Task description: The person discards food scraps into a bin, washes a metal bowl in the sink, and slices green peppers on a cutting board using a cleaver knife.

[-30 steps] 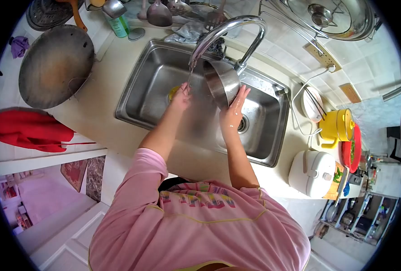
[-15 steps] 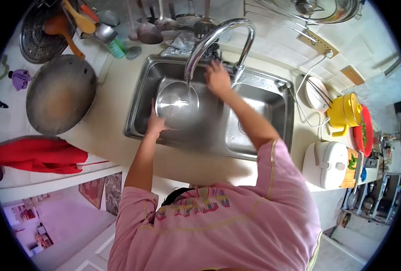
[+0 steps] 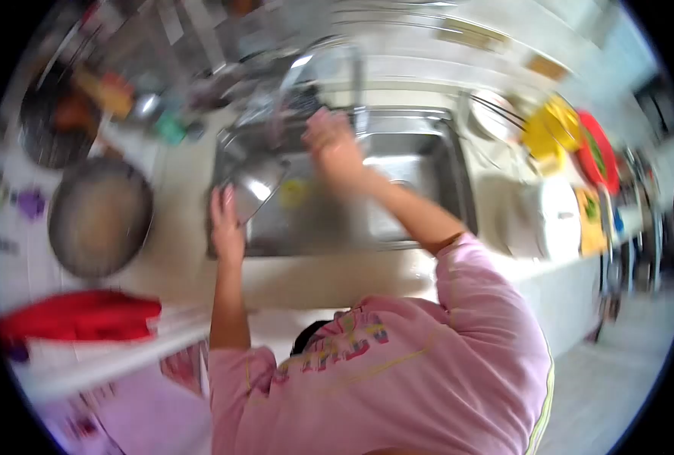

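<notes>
Room: kitchen
Double sink [image 3: 419,154]: set into countertop [image 3: 181,227]
Wok [image 3: 102,216]: seen at left edge
Rice cooker [image 3: 558,220]: placed near front edge

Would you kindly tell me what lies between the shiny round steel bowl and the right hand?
The head view shows a small yellow object, too blurred to identify, in the grey metal sink, between the bowl and the right hand.
</notes>
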A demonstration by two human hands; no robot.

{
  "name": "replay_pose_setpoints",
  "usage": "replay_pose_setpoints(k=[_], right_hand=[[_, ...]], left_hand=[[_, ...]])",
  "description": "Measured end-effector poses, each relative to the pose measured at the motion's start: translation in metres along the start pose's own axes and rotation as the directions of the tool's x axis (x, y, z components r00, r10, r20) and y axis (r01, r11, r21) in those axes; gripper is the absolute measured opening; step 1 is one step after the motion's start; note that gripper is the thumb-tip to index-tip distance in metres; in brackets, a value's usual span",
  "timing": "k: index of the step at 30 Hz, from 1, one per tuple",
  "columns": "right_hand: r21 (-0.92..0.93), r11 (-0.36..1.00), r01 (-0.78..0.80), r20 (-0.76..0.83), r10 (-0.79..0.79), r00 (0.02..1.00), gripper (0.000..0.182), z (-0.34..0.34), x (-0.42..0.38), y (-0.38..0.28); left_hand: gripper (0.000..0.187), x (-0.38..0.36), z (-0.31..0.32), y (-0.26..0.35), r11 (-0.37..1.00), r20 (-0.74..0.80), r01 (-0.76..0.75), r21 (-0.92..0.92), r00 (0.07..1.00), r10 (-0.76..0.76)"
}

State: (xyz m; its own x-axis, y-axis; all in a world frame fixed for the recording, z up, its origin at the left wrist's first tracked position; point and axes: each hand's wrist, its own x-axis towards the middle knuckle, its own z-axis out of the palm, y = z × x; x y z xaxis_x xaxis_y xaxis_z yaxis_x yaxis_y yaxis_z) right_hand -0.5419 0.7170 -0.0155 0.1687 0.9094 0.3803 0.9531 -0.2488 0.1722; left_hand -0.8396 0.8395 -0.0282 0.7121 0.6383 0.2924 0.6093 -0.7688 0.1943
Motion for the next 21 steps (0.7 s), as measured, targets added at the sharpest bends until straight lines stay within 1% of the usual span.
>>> replay_pose_setpoints(k=[3, 5, 6, 7, 9, 12, 13, 14, 15, 16, 17, 19, 20, 21], right_hand=[[0.194, 0.965, -0.174, -0.050, 0.187, 0.981, 0.040, -0.047, -0.069, -0.047], [0.383, 0.869, -0.312, -0.040, 0.353, 0.935, 0.043, -0.059, -0.114, -0.075], [0.483, 0.797, -0.362, -0.031, 0.429, 0.903, 0.044, -0.064, -0.135, -0.085], [0.547, 0.743, -0.387, -0.029, 0.478, 0.878, 0.044, -0.069, -0.157, -0.095], [0.553, 0.684, -0.476, 0.012, 0.565, 0.825, 0.043, -0.076, -0.200, -0.110], [0.481, 0.645, -0.594, 0.067, 0.649, 0.758, 0.043, -0.098, -0.266, -0.126], [0.446, 0.632, -0.634, 0.087, 0.674, 0.734, 0.043, -0.109, -0.284, -0.126], [0.454, 0.558, -0.694, 0.133, 0.728, 0.673, 0.043, -0.123, -0.302, -0.122], [0.459, 0.478, -0.749, 0.191, 0.770, 0.609, 0.043, -0.138, -0.324, -0.122], [0.458, 0.392, -0.798, 0.261, 0.799, 0.542, 0.043, -0.151, -0.346, -0.129], [0.439, 0.374, -0.817, 0.260, 0.817, 0.514, 0.042, -0.161, -0.368, -0.133], [0.419, 0.343, -0.841, 0.244, 0.849, 0.468, 0.040, -0.177, -0.400, -0.133], [0.421, 0.353, -0.836, 0.217, 0.856, 0.470, 0.039, -0.181, -0.414, -0.130], [0.443, 0.320, -0.838, 0.220, 0.867, 0.447, 0.039, -0.184, -0.428, -0.130]], left_hand=[[0.076, -0.002, 0.007, -0.008, 0.986, -0.022, -0.151, -0.069, 0.988, 0.150], [0.075, 0.000, 0.011, -0.012, 0.976, -0.069, -0.194, -0.095, 0.980, 0.188], [0.074, 0.000, 0.012, -0.012, 0.973, -0.097, -0.200, -0.114, 0.977, 0.189], [0.075, 0.007, 0.010, 0.000, 0.960, -0.160, -0.235, -0.153, 0.964, 0.211], [0.078, 0.010, 0.001, 0.017, 0.934, -0.282, -0.278, -0.225, 0.936, 0.211], [0.075, 0.015, 0.016, 0.012, 0.955, -0.142, -0.136, -0.263, 0.985, 0.101], [0.076, 0.029, 0.049, -0.016, 0.927, -0.312, -0.242, -0.287, 0.939, 0.148], [0.077, 0.038, 0.074, -0.032, 0.898, -0.388, -0.204, -0.390, 0.921, 0.041], [0.075, 0.026, 0.051, -0.006, 0.945, -0.236, 0.083, -0.317, 0.958, -0.163], [0.074, 0.019, 0.042, 0.002, 0.965, -0.226, 0.038, -0.261, 0.969, -0.099], [0.073, 0.011, 0.043, 0.010, 0.977, -0.216, 0.001, -0.212, 0.975, -0.047], [0.067, 0.002, 0.033, 0.029, 0.950, -0.236, 0.072, -0.305, 0.960, -0.148], [0.065, 0.001, 0.025, 0.037, 0.935, -0.249, 0.100, -0.339, 0.949, -0.192], [0.061, 0.001, 0.020, 0.050, 0.707, -0.105, 0.261, -0.657, 0.897, -0.429]])
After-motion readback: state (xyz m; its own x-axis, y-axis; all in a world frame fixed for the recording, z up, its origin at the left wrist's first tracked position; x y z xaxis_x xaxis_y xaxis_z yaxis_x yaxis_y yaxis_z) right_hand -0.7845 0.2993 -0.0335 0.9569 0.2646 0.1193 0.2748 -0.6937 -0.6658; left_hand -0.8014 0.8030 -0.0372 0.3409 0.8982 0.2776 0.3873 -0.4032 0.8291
